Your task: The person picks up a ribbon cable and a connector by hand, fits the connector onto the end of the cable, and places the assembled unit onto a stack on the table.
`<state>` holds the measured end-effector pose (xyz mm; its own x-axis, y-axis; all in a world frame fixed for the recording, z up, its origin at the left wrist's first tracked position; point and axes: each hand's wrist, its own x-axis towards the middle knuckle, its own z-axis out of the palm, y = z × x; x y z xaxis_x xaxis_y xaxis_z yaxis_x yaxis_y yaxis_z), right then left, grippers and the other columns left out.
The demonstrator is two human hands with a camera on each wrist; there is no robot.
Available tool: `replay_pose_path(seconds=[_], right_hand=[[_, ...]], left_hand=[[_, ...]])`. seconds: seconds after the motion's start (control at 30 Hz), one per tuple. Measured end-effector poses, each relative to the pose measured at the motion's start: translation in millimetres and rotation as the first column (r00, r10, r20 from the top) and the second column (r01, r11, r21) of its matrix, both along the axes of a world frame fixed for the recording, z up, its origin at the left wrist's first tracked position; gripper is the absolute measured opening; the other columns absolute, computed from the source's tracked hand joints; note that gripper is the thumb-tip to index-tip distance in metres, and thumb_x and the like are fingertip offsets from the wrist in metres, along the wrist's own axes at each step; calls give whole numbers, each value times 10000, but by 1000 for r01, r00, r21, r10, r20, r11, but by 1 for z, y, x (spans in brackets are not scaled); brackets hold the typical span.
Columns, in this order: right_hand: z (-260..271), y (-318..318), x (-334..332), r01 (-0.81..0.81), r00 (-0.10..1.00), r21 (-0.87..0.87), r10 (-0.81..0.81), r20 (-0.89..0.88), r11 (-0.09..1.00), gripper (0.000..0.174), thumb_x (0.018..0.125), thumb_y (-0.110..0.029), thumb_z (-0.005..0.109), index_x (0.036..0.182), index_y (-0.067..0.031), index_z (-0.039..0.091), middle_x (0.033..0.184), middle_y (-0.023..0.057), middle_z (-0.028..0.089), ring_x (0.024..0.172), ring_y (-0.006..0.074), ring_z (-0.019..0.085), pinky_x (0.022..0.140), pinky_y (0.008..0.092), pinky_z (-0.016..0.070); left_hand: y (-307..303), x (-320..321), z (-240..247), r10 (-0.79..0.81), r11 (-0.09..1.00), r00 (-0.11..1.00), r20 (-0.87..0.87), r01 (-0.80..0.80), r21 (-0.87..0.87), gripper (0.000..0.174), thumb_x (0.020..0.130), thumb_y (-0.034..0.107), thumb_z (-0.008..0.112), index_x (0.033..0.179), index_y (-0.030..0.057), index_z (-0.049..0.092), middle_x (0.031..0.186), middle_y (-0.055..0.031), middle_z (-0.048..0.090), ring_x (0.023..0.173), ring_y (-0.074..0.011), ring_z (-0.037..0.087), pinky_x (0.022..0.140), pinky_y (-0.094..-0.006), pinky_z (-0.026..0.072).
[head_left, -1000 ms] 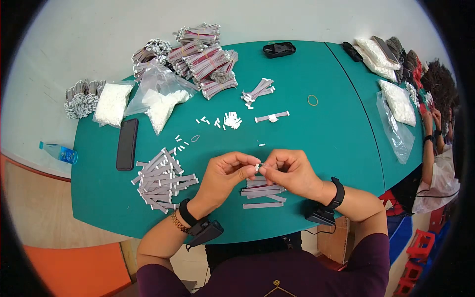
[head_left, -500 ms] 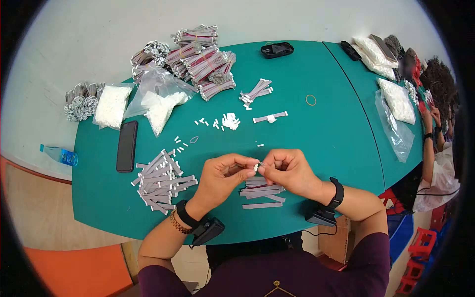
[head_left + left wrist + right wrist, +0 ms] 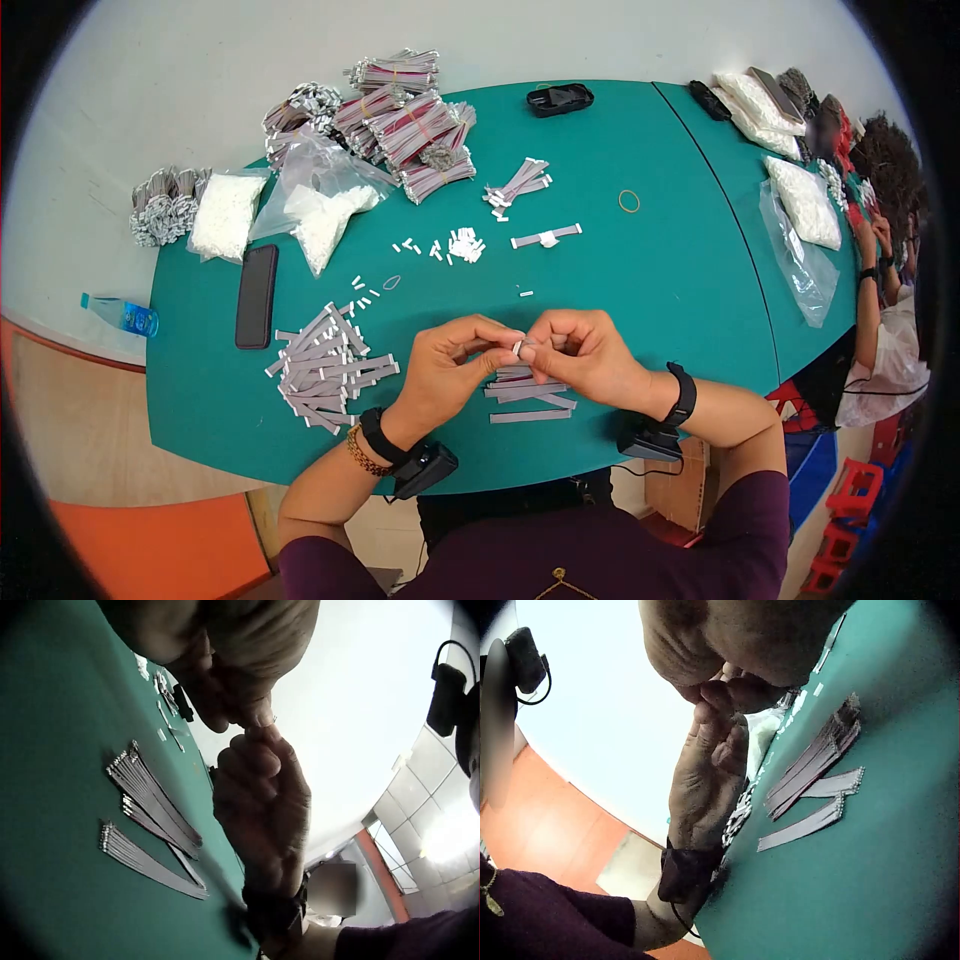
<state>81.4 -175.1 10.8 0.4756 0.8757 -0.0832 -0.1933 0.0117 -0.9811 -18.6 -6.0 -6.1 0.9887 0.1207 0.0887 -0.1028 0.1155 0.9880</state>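
Observation:
In the head view both hands meet over the table's near side. My left hand (image 3: 445, 365) pinches a small white connector (image 3: 517, 349) between thumb and forefinger. Against it, my right hand (image 3: 592, 362) pinches a short grey ribbon cable, mostly hidden by the fingers. Fingertips of the two hands come together in both wrist views. Just below the hands lie several flat grey ribbon cables (image 3: 530, 415) with a reddish edge. To the left is a loose heap of ribbon cables with white ends (image 3: 335, 368). Beyond the hands sits a small pile of white connectors (image 3: 466, 246).
A phone (image 3: 257, 297) lies at the left, near bags of white parts (image 3: 228, 215). Bundled ribbon cables (image 3: 410, 130) are stacked at the back. A black pouch (image 3: 560, 100) and rubber band (image 3: 629, 201) lie farther right. Another person's arm (image 3: 868, 300) shows at far right.
The fingertips shift slightly around the connector, and the right hand's thumb and forefinger turn and close in nearer to the left. The things on the table stay put.

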Motion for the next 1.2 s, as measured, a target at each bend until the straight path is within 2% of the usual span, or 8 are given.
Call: replay_pose_path(seconds=[0.33,0.4,0.5,0.6,0.7,0.8,0.93,1.2], right_hand=[[0,3,7,53,998,-54,-51,26,997,162,915,-171,562,846,-31,609,657,-20,591,538,-4,438,466,170,325],[-2,3,7,66,998,-68,-64,29,995,172,916,-172,564,846,-25,618,677,-4,611,536,4,443,462,166,338],[-3,2,6,61,989,-45,-55,140,997,175,918,-170,559,853,-20,620,690,1,618,545,7,453,470,169,355],[-5,3,5,55,986,-28,-50,159,998,157,910,-158,566,874,-11,606,640,-30,573,541,-5,434,469,179,323],[0,6,4,90,992,-34,-86,88,995,136,905,-144,571,886,-11,595,655,-16,586,558,1,456,484,177,341],[-3,4,10,20,998,-43,-17,61,999,121,904,-148,584,910,-28,589,688,6,617,564,17,492,483,173,379],[2,3,8,17,1000,-10,-17,24,1000,111,903,-144,581,880,-36,576,712,9,622,572,19,500,495,171,387],[8,2,11,-118,991,-38,115,-75,992,117,912,-128,545,822,-54,542,775,13,641,602,21,520,511,164,398]], left_hand=[[6,5,6,-17,994,994,-105,5,-114,176,836,43,643,997,-15,605,958,-69,638,908,-113,598,845,-261,478],[6,5,5,-34,989,991,-127,15,-149,169,839,52,642,991,-11,606,955,-64,636,895,-106,595,836,-252,475],[7,6,8,-71,976,984,-164,35,-213,159,843,59,639,982,-10,607,936,-58,635,859,-97,593,804,-239,477],[8,5,5,-87,973,979,-187,43,-229,154,847,64,636,977,-12,606,913,-55,636,824,-90,591,768,-227,479],[8,6,4,-81,973,981,-179,39,-229,152,848,65,635,975,-14,607,896,-54,638,803,-86,590,745,-218,480],[8,6,5,-86,972,981,-176,44,-229,149,849,65,633,973,-15,609,888,-55,641,794,-88,592,735,-216,480],[8,5,3,-94,967,975,-200,42,-251,138,848,53,628,967,-16,612,882,-61,643,790,-99,597,730,-224,481],[10,4,4,-168,913,967,-190,80,-400,123,858,21,599,970,-27,607,868,-73,635,774,-130,593,725,-245,487]])
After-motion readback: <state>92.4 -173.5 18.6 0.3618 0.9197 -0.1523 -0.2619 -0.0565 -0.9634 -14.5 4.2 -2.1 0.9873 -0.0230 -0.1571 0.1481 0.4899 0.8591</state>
